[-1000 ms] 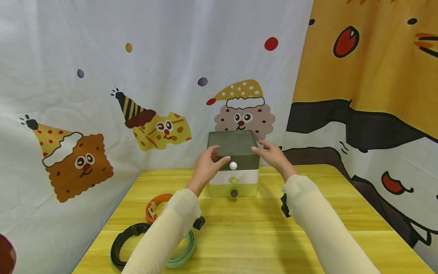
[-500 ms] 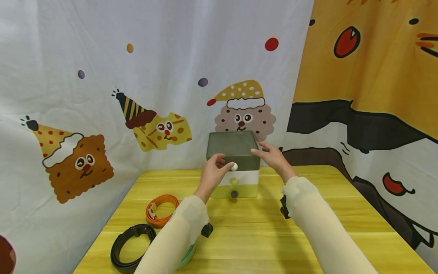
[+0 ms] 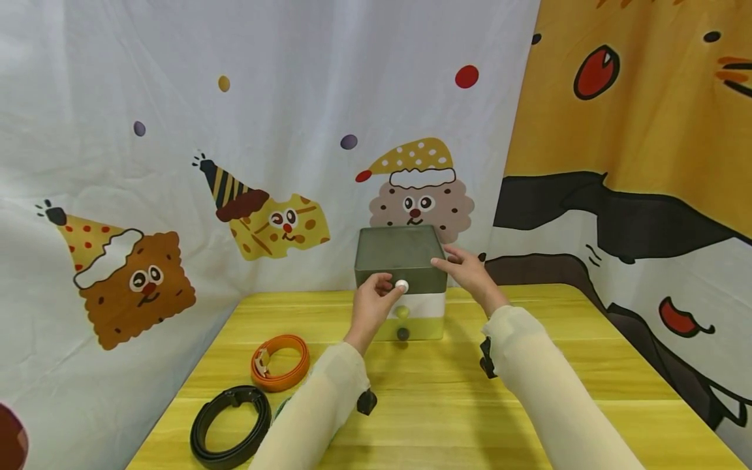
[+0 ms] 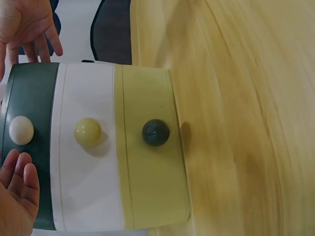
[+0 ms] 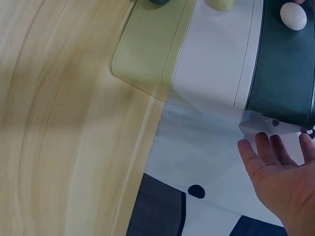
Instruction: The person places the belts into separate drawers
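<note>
A small three-drawer box [image 3: 402, 248] stands at the back of the table, its top drawer dark green, the middle one white and the bottom one yellow-green. My left hand [image 3: 370, 308] is at the front of the top drawer, thumb tip at the white knob [image 4: 21, 130]. In the left wrist view its loosely bent fingers lie just beside that knob, not wrapped round it. My right hand [image 3: 468, 273] is at the box's right upper edge, fingers spread and relaxed, holding nothing. All drawers look closed.
On the table's left lie a coiled orange belt [image 3: 280, 363] and a coiled black belt [image 3: 230, 427]. A green coil is mostly hidden behind my left sleeve. A printed cloth [image 3: 294, 85] hangs close behind the table [image 3: 440, 405].
My left hand has moved from the box's left upper edge down and right to the white knob. The right hand has stayed by the box's right side. More of the orange belt shows.
</note>
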Available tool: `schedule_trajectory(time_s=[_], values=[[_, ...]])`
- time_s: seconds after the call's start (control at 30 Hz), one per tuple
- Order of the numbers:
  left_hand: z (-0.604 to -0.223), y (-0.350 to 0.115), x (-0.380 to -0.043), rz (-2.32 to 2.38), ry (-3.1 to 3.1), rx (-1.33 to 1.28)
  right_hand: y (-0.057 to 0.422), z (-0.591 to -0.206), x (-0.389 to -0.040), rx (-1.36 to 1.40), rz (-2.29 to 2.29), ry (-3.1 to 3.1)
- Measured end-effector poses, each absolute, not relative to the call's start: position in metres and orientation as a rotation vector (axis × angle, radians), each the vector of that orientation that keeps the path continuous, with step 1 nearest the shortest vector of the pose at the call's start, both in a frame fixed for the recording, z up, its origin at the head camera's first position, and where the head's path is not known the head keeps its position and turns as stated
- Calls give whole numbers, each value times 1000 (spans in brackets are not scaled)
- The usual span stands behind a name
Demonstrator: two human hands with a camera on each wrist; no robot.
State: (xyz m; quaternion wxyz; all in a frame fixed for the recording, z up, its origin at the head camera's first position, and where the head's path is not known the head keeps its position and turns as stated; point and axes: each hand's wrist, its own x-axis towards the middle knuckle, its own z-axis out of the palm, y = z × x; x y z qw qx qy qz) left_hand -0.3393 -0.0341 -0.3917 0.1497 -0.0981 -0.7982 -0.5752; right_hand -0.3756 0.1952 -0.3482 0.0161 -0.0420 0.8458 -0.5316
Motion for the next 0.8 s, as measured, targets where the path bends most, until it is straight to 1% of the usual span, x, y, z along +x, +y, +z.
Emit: schedule_trajectory(time_s=[0.5,0.8], values=[[-406,-24,-345,-1703,-2225,-205,192,-358,-378,-135,-1787,2531],[-411,-19,-349,-1722,-2198,-173,188,-367,-378,-64,-1915,2420]])
